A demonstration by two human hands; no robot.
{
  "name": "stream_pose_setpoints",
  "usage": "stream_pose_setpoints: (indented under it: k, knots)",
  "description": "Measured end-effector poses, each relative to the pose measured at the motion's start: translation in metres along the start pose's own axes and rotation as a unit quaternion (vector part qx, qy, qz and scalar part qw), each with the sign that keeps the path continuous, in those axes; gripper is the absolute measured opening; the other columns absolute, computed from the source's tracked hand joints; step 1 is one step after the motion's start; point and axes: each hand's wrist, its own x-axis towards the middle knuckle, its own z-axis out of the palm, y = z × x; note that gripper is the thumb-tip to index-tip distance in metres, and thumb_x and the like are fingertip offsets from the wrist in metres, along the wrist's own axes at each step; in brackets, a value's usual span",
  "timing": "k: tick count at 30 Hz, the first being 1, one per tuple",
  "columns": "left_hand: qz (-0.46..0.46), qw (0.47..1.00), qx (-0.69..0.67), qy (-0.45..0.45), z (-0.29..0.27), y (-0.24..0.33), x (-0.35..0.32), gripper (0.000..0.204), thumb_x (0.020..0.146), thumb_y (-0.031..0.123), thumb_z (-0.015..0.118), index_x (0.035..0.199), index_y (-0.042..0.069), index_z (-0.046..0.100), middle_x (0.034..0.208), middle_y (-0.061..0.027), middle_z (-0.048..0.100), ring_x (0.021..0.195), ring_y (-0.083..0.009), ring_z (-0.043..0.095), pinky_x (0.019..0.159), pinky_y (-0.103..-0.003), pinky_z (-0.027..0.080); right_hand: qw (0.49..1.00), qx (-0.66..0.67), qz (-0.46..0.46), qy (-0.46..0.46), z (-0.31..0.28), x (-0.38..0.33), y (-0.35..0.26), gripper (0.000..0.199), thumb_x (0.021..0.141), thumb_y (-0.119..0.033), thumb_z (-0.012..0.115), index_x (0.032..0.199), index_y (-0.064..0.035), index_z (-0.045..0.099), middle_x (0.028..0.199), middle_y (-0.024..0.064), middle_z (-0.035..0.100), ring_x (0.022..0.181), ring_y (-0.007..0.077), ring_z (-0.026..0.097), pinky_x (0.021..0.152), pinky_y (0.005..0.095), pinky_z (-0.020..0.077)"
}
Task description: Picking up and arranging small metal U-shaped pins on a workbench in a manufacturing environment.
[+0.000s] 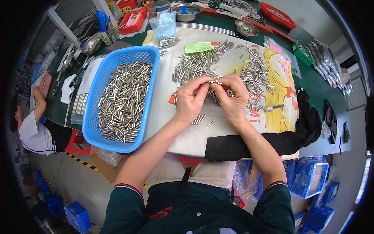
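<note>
My left hand (pixel 190 100) and my right hand (pixel 233 98) meet over the middle of the cloth-covered table. Between their fingertips they pinch a small bunch of metal pins (pixel 215 82), whose ends face me. Behind and around my hands lie heaps of similar loose pins (pixel 193 71), spread to the left and right. A short row of pins (pixel 198 119) rests on the cloth below my wrists. To my left, a blue plastic basket (pixel 88 117) holds a great many pins. A green paper slip (pixel 198 47) lies on top of the far heap.
A black cloth (pixel 228 148) lies along the front edge under my right forearm. A metal tool with a thin rod (pixel 274 107) sits at right. Metal bowls (pixel 246 28) and red trays (pixel 277 16) stand at the back. Another person (pixel 37 134) sits far left.
</note>
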Motion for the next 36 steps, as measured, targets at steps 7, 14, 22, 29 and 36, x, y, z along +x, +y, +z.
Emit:
stream_pose_setpoints:
  k: [7, 14, 22, 29, 36]
  knots:
    - [-0.033, 0.999, -0.034, -0.007, 0.0, 0.001, 0.0, 0.015, 0.087, 0.001, 0.055, 0.1, 0.001, 0.063, 0.087, -0.0057, 0.066, 0.073, -0.0082, 0.058, 0.065, -0.022, 0.047, 1.0, 0.001, 0.011, -0.004, 0.0, -0.001, 0.001, 0.013, 0.071, 0.001, 0.071, 0.08, -0.0011, 0.063, 0.077, 0.0058, 0.056, 0.061, 0.0102, 0.055, 0.05, 0.0217, 0.0447]
    - [-0.023, 0.999, -0.032, -0.011, 0.0, 0.0, 0.001, 0.015, 0.087, 0.002, 0.055, 0.1, 0.0, 0.063, 0.088, -0.0062, 0.066, 0.075, -0.0091, 0.06, 0.067, -0.022, 0.048, 1.0, 0.002, 0.008, -0.002, 0.0, -0.001, 0.004, 0.012, 0.071, 0.002, 0.071, 0.08, -0.001, 0.063, 0.077, 0.0059, 0.057, 0.061, 0.0104, 0.055, 0.05, 0.0217, 0.0444]
    - [-0.035, 0.999, -0.025, -0.005, -0.001, 0.001, 0.0, 0.016, 0.086, 0.003, 0.057, 0.1, -0.001, 0.063, 0.089, -0.0072, 0.066, 0.075, -0.0099, 0.061, 0.068, -0.023, 0.049, 1.0, 0.003, 0.018, 0.003, 0.001, -0.001, -0.001, 0.011, 0.072, 0.001, 0.07, 0.081, -0.0005, 0.063, 0.076, 0.0059, 0.058, 0.06, 0.0105, 0.055, 0.051, 0.022, 0.0448]
    - [-0.215, 0.963, -0.158, -0.04, -0.006, 0.009, 0.001, 0.018, 0.089, 0.004, 0.053, 0.103, -0.006, 0.059, 0.087, -0.0115, 0.066, 0.075, -0.0145, 0.065, 0.069, -0.025, 0.053, 0.985, -0.024, 0.148, -0.087, -0.007, 0.002, 0.001, 0.013, 0.072, -0.008, 0.073, 0.076, -0.0005, 0.065, 0.068, 0.0038, 0.055, 0.057, 0.0084, 0.05, 0.048, 0.0207, 0.0396]
    - [-0.368, 0.902, -0.214, -0.067, -0.013, 0.014, 0.007, 0.023, 0.09, 0.006, 0.054, 0.108, -0.007, 0.053, 0.088, -0.0153, 0.065, 0.076, -0.0193, 0.067, 0.067, -0.026, 0.055, 0.931, 0.018, 0.32, -0.175, -0.02, 0.014, -0.004, 0.016, 0.08, -0.013, 0.069, 0.08, 0.0022, 0.065, 0.066, 0.0001, 0.06, 0.06, 0.0038, 0.051, 0.053, 0.0188, 0.0398]
